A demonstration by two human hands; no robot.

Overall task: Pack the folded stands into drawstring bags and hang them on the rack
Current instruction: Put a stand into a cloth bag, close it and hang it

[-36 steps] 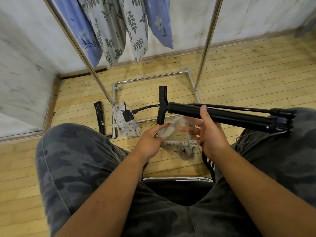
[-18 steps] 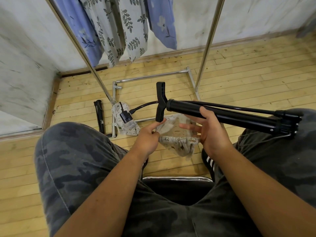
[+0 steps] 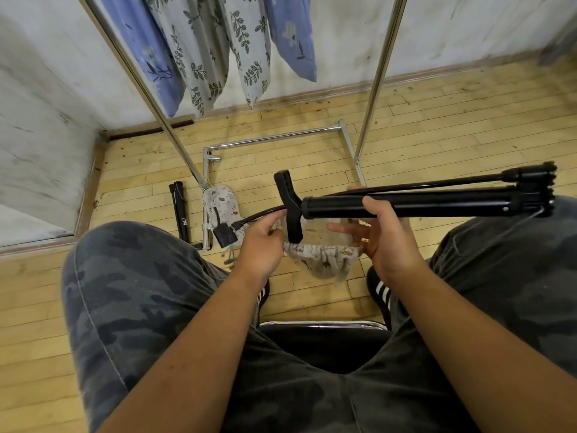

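**Folded stand poised over the bag's mouth**

In front of the rack [image 3: 379, 73], the folded stand [image 3: 406, 206] is held level across the lap, its T-shaped head pointing toward the rack's base. The right hand [image 3: 387, 239] is clamped on the tube, thumb over the top. The left hand [image 3: 259, 242] pinches the gathered rim of the drawstring bag [image 3: 321, 257], which hangs just under that head. The hands are kept apart. The stand is judged stiff, smooth and end-heavy (the leg hub sits at the far end), so it is best gripped near mid-tube. The bag is soft and limp, so its mouth should be held wide at the rim. A second stand [image 3: 181, 210] lies beside the rack's base.
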